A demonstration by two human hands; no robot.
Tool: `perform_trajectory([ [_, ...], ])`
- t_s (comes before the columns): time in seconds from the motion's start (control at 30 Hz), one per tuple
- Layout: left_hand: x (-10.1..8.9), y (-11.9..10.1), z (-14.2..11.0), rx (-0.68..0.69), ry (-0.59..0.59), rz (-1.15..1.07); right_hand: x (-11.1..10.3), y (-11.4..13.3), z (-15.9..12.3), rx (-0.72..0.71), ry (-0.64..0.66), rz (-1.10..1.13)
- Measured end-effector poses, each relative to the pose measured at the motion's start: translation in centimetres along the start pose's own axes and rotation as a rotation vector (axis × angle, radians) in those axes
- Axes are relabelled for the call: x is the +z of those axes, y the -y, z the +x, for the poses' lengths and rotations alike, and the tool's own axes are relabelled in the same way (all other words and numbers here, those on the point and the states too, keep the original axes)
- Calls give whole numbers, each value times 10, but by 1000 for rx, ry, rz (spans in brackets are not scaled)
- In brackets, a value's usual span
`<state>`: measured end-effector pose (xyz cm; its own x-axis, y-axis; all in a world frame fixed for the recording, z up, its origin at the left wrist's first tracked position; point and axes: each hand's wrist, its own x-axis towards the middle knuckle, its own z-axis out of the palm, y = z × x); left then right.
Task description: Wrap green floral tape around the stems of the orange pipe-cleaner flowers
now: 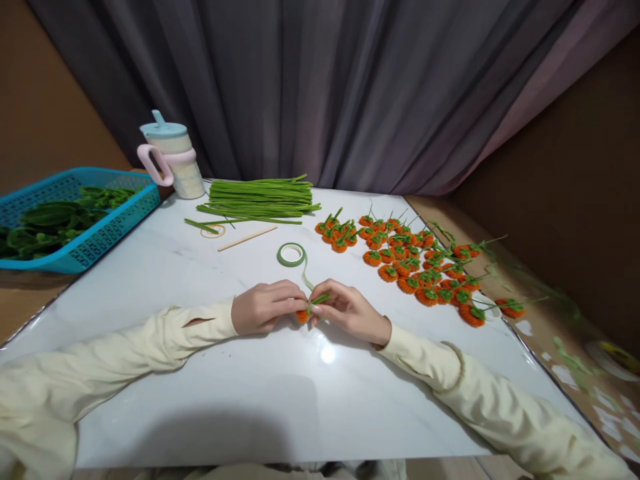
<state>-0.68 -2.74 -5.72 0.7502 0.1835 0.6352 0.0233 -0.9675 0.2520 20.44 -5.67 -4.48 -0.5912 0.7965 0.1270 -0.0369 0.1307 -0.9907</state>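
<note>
My left hand (270, 305) is closed on a small orange chenille persimmon (303, 316), its fingers hiding much of it. A short green stem (320, 299) sticks out of the persimmon to the right. My right hand (353, 312) pinches at the base of this stem, thumb and forefinger together. From a roll of green floral tape (284, 262) lying flat just beyond the hands, a loose strip (306, 277) runs down to the fingertips. Where exactly the tape meets the stem is hidden by the fingers.
Many finished-looking orange persimmons (427, 297) with green tops and wires cover the table's right side, beside a smaller cluster (339, 245). Behind lie green chenille stems (260, 199), a wooden stick (247, 238) and a tumbler (175, 160). A blue basket (107, 230) holds green leaves at left.
</note>
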Motion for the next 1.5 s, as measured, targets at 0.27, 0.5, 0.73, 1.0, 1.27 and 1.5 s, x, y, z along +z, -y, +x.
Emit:
perform_trajectory([
  [0.27,-1,-7,6,-131,-78,-224,-1,-3,-3,-86,-44,-142],
  [0.5,1,-9,8,-193,-118,-267,-1,-1,-5,-237,-91,-405],
  [0.73,0,-11,8,-188,-119,-238,-2,0,-8,-330,-132,-616],
  [1.0,-1,-11,9,-143,-98,-227,0,1,-9,-314,-138,-571],
  [1.27,-1,-9,6,-108,-74,-194,1,4,-9,-269,-113,-566],
  [1.5,-2,-8,7,-58,-58,-142,-1,6,-8,-274,-92,-599],
])
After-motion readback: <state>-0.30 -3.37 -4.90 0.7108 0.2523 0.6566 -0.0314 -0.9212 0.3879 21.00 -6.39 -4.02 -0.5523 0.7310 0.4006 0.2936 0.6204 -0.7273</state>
